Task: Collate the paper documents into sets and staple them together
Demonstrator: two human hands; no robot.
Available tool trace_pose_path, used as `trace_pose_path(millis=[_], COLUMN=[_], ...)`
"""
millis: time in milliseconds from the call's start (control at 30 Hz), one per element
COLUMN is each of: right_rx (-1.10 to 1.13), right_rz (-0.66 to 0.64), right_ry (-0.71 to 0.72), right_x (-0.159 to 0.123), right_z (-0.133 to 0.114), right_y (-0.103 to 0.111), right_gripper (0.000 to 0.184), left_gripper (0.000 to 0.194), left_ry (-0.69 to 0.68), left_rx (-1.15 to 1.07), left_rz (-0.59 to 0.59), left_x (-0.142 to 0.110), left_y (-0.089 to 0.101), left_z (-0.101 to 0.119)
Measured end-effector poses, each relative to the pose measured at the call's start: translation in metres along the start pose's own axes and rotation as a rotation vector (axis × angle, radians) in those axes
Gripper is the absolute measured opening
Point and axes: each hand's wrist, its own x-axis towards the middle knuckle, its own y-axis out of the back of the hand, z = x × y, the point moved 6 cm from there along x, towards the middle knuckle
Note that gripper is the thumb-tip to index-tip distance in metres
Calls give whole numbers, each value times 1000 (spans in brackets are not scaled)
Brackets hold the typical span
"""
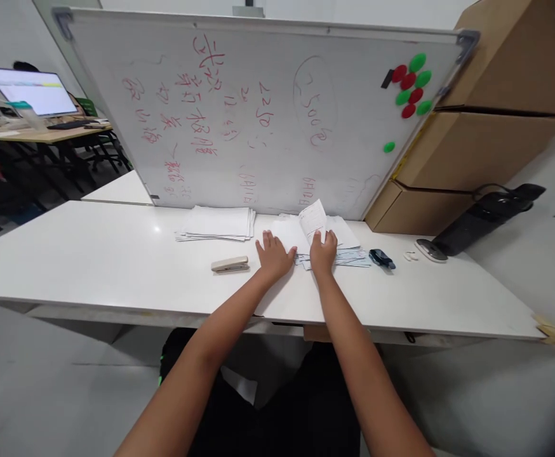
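My left hand (274, 252) lies flat with fingers spread on a pile of white paper sheets (348, 244) on the white table (115, 254). My right hand (324, 249) pinches the near edge of one printed sheet (312, 220) and lifts it up off the pile. A second, neater stack of white paper (218, 223) lies to the left of the hands. A beige stapler (230, 264) rests on the table just left of my left hand.
A whiteboard (258, 108) with red writing and red and green magnets (411, 89) leans at the table's back. Cardboard boxes (491, 120) stand at the right. A small dark blue object (381, 258), a white round piece (428, 249) and a black device (487, 216) lie right of the papers. A desk with a monitor (32, 90) stands far left.
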Motion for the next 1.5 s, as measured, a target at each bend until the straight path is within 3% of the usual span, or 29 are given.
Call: trace_pose_path(millis=[67, 233, 300, 467, 533, 800, 933, 1067, 1167, 1267, 1333, 1500], right_rx=[8, 24, 43, 174, 175, 137, 29, -53, 38, 174, 225, 237], right_rz=[22, -8, -95, -540, -649, -772, -640, -474, -222, 88, 214, 239], right_ry=[-86, -80, -45, 106, 155, 162, 123, 115, 101, 103, 88, 181], right_x=[5, 10, 8, -10, -17, -21, -15, -7, 1, 4, 3, -1], right_z=[10, 11, 5, -16, -22, -22, -15, -12, -11, -11, -9, -13], right_y=[2, 0, -4, -15, -14, -17, -15, -9, 4, 19, 23, 19], right_gripper=[58, 63, 66, 72, 78, 69, 58, 46, 42, 45, 47, 47], left_gripper=[73, 74, 73, 64, 62, 64, 65, 71, 75, 70, 59, 49], left_ry=[50, -136, -150, -130, -127, -231, -263, -339, -381, -396, -412, -434], left_rx=[-23, -110, -136, -179, -179, -183, -274, -432, -492, -419, -315, -156], left_rz=[-30, -154, -181, -158, -147, -169, -133, -10, 56, 19, -8, -17], left_x=[10, 11, 9, 10, 10, 4, 7, 9, 8, 10, 13, 20], left_y=[-15, -25, -23, -18, -17, -11, -10, -3, 1, -3, -8, -18], left_z=[-2, -3, -4, -4, -4, 3, 2, 2, 2, 6, 13, 28])
